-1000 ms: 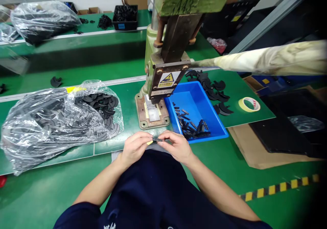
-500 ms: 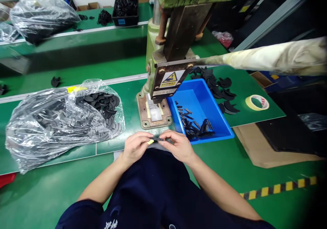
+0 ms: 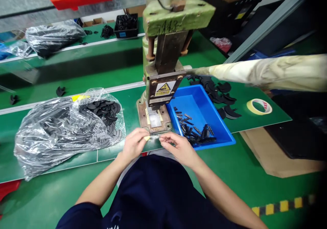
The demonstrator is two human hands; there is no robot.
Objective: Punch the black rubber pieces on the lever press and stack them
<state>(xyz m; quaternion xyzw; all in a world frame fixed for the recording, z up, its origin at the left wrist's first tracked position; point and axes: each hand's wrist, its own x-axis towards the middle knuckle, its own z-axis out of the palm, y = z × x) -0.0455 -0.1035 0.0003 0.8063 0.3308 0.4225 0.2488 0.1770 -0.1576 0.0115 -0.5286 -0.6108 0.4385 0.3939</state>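
The scratched number "143" is showing on the pale green cast-metal press head (image 3: 176, 24) at twelve o'clock. Just below it, a yellow triangular warning sticker (image 3: 163, 87) is sitting on the dark steel ram block (image 3: 163, 74), and its small print is blurring beyond reading.

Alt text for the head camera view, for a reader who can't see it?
A person's left hand and right hand pinch a small part, too blurred to identify, before a green press. A bag of black pieces lies left, a blue bin right.
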